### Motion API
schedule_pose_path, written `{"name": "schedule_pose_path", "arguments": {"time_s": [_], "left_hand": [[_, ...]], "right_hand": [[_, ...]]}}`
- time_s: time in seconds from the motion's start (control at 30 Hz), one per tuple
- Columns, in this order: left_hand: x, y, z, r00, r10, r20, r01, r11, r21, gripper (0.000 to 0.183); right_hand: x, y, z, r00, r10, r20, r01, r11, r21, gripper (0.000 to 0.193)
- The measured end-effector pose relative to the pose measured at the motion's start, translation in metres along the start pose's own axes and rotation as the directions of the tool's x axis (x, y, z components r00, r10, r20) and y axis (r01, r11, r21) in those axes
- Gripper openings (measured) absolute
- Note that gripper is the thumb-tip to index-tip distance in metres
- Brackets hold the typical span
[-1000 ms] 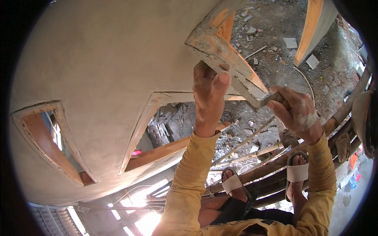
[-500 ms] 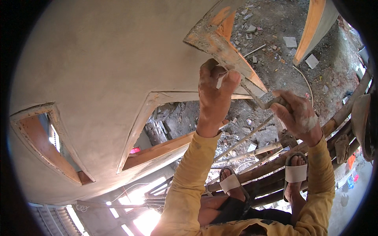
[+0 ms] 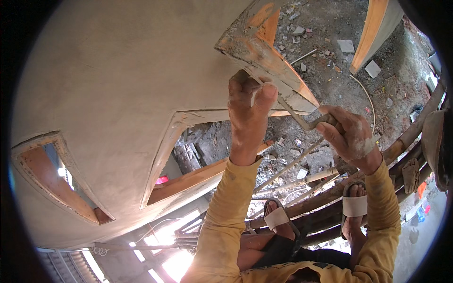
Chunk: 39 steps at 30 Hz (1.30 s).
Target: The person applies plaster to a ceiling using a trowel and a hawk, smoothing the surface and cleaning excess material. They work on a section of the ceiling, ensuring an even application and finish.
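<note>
In my right hand [image 3: 349, 137] is the handle of a narrow trowel [image 3: 293, 112] with a cranked neck, its thin grey blade seen nearly edge-on. My left hand [image 3: 247, 115] is raised, thumb and fingers pinched at the blade's far end; the tip is partly hidden there. Both hands are smeared with grey mortar. Just beyond the left fingers is the rough, mortar-smeared edge of a wooden window frame [image 3: 255, 52]. The smooth grey plastered wall [image 3: 118, 80] lies to the left.
Two more wood-lined openings, a middle one [image 3: 188, 181] and a left one [image 3: 59, 177], cut the wall. My sandalled feet stand on bamboo poles [image 3: 321, 210]. Rubble ground [image 3: 330, 61] lies far below. A dark pan-like container [image 3: 433, 148] is at the right edge.
Both hands and the trowel have shifted slightly left. The right hand still grips the handle, and the left fingers stay closed at the blade's end.
</note>
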State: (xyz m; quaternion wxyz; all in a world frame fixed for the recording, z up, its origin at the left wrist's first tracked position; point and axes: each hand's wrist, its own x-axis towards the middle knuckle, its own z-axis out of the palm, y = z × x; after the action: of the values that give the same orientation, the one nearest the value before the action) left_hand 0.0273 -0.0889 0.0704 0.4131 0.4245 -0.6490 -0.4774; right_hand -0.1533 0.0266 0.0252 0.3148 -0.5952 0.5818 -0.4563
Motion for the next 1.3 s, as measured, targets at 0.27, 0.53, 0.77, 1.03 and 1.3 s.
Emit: {"name": "schedule_pose_path", "arguments": {"time_s": [0.27, 0.53, 0.77, 1.03, 1.3], "left_hand": [[-0.007, -0.028, 0.009, 0.992, -0.118, 0.044, 0.121, 0.990, -0.068, 0.065], [-0.006, -0.026, 0.002, 0.997, -0.032, 0.072, 0.027, 0.998, 0.058, 0.063], [-0.006, -0.030, 0.005, 0.995, -0.078, 0.063, 0.081, 0.995, -0.055, 0.065], [-0.010, -0.059, 0.010, 0.980, -0.174, 0.098, 0.179, 0.983, -0.046, 0.059], [-0.014, -0.060, 0.013, 0.983, -0.143, 0.111, 0.149, 0.988, -0.048, 0.060]], "right_hand": [[-0.011, 0.014, 0.004, 0.999, 0.053, 0.006, -0.053, 0.998, -0.024, 0.031], [-0.010, 0.013, 0.005, 0.998, 0.056, 0.002, -0.056, 0.998, -0.017, 0.030], [-0.012, 0.019, 0.008, 0.997, 0.072, 0.017, -0.071, 0.997, -0.025, 0.032], [-0.019, 0.032, 0.014, 0.983, 0.167, 0.081, -0.167, 0.986, 0.001, 0.030], [-0.023, 0.036, 0.013, 0.995, 0.095, 0.037, -0.094, 0.995, -0.026, 0.030]]}}
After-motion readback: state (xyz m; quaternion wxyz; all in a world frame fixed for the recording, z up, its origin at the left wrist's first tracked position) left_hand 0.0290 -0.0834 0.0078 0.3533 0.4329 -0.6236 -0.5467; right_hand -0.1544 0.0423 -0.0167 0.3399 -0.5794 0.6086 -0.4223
